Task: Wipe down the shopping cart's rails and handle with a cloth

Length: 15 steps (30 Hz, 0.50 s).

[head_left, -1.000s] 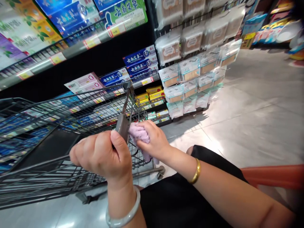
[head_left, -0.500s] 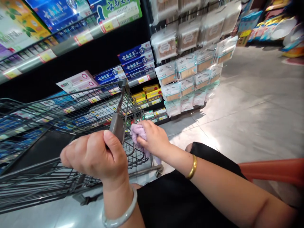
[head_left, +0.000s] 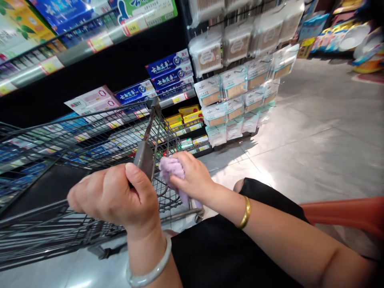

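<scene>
My left hand, with a pale bangle at its wrist, is closed around the handle of a dark wire shopping cart. Its fingers hide most of the handle; a grey end piece shows just above the thumb. In my right hand is a bunched lilac cloth, gripped between thumb and fingers. The cloth is close beside the cart's near end, and part of it hangs down below the hand. Whether it touches the wires I cannot tell.
Beyond the cart stand shelves with toothpaste boxes and price tags. Packs of cotton swabs hang at the shelf end. Grey tiled floor stretches to the right. An orange-red seat edge shows at the lower right, near my black-clothed lap.
My right hand and the lilac cloth have shifted slightly left, toward the cart's end piece. The left hand keeps its grip. The whole view has moved slightly.
</scene>
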Each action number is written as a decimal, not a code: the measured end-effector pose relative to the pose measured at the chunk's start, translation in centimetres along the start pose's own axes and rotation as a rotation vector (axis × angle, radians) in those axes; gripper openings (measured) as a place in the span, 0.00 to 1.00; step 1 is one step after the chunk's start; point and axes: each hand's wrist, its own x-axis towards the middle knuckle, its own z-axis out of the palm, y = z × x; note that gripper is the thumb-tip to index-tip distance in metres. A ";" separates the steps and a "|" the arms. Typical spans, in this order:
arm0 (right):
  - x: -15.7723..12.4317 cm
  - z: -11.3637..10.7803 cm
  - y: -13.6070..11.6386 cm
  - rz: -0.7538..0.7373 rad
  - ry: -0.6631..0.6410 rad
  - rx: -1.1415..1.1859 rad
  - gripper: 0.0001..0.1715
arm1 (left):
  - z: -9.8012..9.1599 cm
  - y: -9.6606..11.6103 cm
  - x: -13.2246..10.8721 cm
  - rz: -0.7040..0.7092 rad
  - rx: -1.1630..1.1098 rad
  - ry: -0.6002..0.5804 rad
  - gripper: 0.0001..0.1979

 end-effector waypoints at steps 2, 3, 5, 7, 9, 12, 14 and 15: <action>-0.4 -0.1 -0.6 -0.171 -0.016 0.074 0.24 | 0.0 -0.2 -0.1 -0.004 0.015 -0.008 0.11; -0.5 -0.2 -0.7 -0.225 -0.029 0.087 0.25 | 0.0 -0.2 -0.1 -0.005 0.023 -0.015 0.12; -0.4 -0.2 -0.3 -0.190 -0.049 0.029 0.26 | 0.0 -0.3 -0.1 0.000 0.036 -0.025 0.11; 0.1 -0.2 0.6 -0.016 -0.051 -0.100 0.24 | 0.0 -0.3 -0.1 0.003 0.039 -0.023 0.11; 0.5 -0.3 1.3 0.119 -0.054 -0.191 0.21 | 0.0 -0.1 -0.1 0.001 0.033 -0.011 0.12; 0.1 -0.4 0.9 0.044 -0.040 -0.125 0.22 | -0.1 0.1 0.0 0.001 0.032 -0.003 0.13; -0.5 -0.3 0.1 -0.104 -0.043 -0.034 0.25 | -0.1 0.2 0.0 -0.007 0.034 -0.010 0.13; -0.7 -0.3 -0.1 -0.149 -0.049 -0.018 0.26 | -0.1 0.1 0.0 -0.011 0.033 -0.013 0.13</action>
